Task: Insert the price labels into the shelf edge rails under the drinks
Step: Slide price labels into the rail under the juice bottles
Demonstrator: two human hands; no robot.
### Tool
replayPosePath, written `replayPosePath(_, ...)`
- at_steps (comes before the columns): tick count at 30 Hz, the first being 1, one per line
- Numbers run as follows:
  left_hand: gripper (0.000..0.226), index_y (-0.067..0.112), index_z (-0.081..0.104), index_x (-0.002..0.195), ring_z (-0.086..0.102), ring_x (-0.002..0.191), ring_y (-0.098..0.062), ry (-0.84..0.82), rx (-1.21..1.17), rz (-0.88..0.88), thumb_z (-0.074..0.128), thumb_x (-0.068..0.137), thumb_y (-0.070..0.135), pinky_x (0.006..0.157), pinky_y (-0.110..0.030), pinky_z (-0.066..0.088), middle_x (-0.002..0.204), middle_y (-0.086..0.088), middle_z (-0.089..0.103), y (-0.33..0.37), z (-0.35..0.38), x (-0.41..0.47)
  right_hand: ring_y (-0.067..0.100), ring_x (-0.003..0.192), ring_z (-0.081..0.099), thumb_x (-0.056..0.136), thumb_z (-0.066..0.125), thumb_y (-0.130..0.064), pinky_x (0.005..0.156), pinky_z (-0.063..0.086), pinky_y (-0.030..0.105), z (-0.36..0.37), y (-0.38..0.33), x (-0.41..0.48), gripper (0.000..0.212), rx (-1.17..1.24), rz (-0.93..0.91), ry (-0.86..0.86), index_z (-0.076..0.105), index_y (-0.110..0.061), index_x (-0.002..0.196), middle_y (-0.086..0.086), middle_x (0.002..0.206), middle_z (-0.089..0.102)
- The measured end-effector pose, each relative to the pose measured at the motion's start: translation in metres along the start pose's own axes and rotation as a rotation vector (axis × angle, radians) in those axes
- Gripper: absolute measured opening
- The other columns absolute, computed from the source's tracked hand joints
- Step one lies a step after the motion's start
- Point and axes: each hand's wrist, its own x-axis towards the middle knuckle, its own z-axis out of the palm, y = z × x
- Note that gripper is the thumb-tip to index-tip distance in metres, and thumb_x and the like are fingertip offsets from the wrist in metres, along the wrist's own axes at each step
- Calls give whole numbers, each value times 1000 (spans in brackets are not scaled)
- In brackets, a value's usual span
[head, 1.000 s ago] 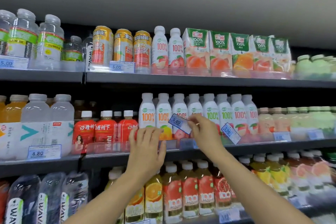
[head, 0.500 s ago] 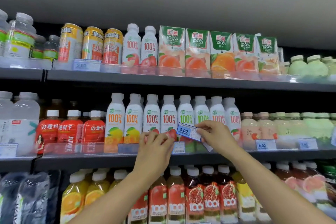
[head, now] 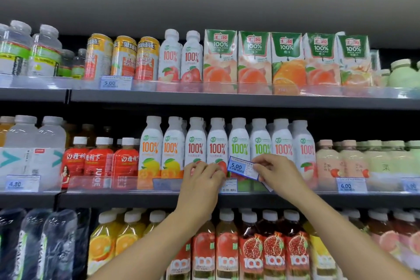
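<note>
One price label [head: 242, 167], pinched in the right hand [head: 278, 173], awaits insertion; the grip of the left hand [head: 201, 179] at the shelf rail [head: 118, 183] is unclear. Next, its lower edge likely needs tucking in.

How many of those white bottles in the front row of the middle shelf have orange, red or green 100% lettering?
White plastic bottles with orange 100% lettering: 2
White plastic bottles with red 100% lettering: 4
White plastic bottles with green 100% lettering: 2
Total: 8
</note>
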Motion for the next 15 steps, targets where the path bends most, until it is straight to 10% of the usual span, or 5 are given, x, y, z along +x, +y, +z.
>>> replayPosePath(15, 13, 21, 47, 100, 41, 88, -13, 11, -267, -26, 46, 96, 8, 79, -25, 29, 99, 7, 49, -62, -63, -40, 6, 59, 66, 95, 57, -19, 61, 53, 33, 45, -40, -5, 13, 156, 5, 99, 66, -25, 88, 1, 66, 71)
